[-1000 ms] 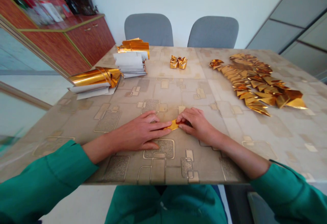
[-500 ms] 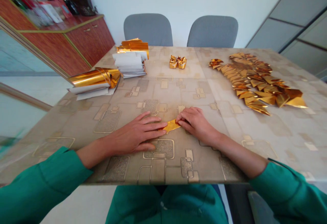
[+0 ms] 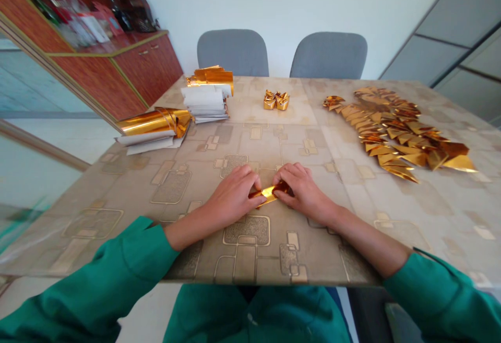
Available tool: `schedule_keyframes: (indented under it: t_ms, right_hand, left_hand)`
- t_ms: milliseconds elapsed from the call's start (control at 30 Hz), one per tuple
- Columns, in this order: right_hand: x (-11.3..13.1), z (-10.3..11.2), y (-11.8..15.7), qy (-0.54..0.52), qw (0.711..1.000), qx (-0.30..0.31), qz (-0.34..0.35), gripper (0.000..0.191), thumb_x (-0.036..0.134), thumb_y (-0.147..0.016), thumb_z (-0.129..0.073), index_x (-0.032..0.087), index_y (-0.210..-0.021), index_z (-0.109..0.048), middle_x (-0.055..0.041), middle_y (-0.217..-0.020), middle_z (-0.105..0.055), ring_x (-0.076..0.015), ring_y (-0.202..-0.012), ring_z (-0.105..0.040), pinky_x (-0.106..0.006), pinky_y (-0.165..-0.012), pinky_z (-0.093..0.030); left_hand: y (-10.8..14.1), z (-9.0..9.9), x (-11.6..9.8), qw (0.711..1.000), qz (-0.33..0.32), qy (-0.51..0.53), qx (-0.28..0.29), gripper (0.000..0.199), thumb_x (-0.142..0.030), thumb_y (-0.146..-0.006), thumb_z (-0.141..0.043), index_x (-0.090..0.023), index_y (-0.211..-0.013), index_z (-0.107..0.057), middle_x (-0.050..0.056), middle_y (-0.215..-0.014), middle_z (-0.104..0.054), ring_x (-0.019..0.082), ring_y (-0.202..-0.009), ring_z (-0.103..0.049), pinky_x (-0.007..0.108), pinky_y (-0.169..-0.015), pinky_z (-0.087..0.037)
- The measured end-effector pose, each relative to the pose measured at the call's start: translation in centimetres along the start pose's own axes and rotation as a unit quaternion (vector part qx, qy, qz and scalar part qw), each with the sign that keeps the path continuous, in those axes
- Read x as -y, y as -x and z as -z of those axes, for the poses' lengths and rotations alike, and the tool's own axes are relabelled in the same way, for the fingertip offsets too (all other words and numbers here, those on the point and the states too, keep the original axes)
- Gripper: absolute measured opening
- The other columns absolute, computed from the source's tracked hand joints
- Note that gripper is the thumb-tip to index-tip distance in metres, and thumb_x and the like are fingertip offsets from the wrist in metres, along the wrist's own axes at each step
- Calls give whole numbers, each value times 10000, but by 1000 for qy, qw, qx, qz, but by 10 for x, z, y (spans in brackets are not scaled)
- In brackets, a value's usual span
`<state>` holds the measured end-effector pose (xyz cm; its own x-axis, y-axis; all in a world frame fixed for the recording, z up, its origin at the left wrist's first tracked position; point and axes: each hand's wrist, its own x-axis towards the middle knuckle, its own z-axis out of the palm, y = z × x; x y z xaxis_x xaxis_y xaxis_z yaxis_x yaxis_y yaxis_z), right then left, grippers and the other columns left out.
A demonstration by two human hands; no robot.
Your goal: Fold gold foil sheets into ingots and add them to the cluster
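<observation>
Between my hands, close to the table's front edge, is a small folded piece of gold foil paper [image 3: 268, 193]. My left hand [image 3: 236, 192] pinches its left end, thumb in front and fingers curled behind. At the other end, my right hand [image 3: 299, 189] grips it with bent fingers, which hide that part. A pair of finished-looking gold foil shapes [image 3: 276, 100] stands upright farther back in the middle. Many pointed gold foil folds [image 3: 391, 129] lie overlapped in a curved pile on the right.
A stack of white-backed sheets [image 3: 206, 104] with gold foil on top stands at the back left. Nearer, a rolled gold foil bundle [image 3: 154, 121] rests on white paper. Two grey chairs [image 3: 233, 53] are behind the patterned table [image 3: 250, 144]; a wooden cabinet [image 3: 144, 71] is at left.
My left hand has gone from lying flat with fingers stretched over the foil paper to pinching its left end. My right hand keeps hold of the right end. The view has shifted slightly.
</observation>
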<state>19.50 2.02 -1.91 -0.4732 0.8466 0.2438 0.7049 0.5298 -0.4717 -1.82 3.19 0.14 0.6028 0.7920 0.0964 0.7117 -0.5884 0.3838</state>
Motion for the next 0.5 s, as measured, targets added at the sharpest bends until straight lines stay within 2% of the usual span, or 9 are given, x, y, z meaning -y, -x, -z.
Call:
schedule_keyframes:
  t_ms: [167,300,367,433,500]
  right_hand:
    - [0,-3,0,-23,999,-20,18,110,128,-859,-618,205,-846,-541,-1,-822,-611,-186,-832,-523,-323,-800,-323]
    - [3,1,2,-18,997,-64,50,131,125,-897,-587,210,-813,-534,16,-768,-615,-168,-795,-534,-336,-834,-320]
    - [5,5,2,-17,993,-96,60,114,162,-916,-578,217,-822,-543,3,-788,-631,-179,-816,-545,-359,-867,-329]
    - [5,9,2,-52,989,-135,37,42,229,-910,-602,224,-886,-568,-22,-838,-652,-198,-844,-563,-377,-874,-360]
    - [3,13,2,-149,976,-159,-14,163,312,-891,-629,224,-1018,-577,-53,-932,-669,-214,-891,-588,-384,-866,-410]
  left_hand:
    - [3,-3,-4,993,3,119,-6,75,-210,-851,-632,-179,-828,-567,2,-797,-602,164,-734,-574,280,-638,-427]
    - [4,-5,-6,982,-6,184,-46,69,-214,-875,-627,-181,-935,-634,2,-820,-687,155,-743,-622,276,-665,-450]
    - [4,-5,-4,981,-26,168,-99,56,-218,-883,-627,-182,-881,-669,10,-808,-702,157,-735,-628,283,-674,-454]
    - [3,-3,0,972,-67,141,-176,89,-205,-886,-631,-179,-823,-688,19,-784,-706,158,-727,-623,290,-677,-454]
    - [2,0,4,952,-117,115,-259,67,-191,-878,-653,-175,-830,-695,26,-779,-710,160,-736,-620,301,-695,-456]
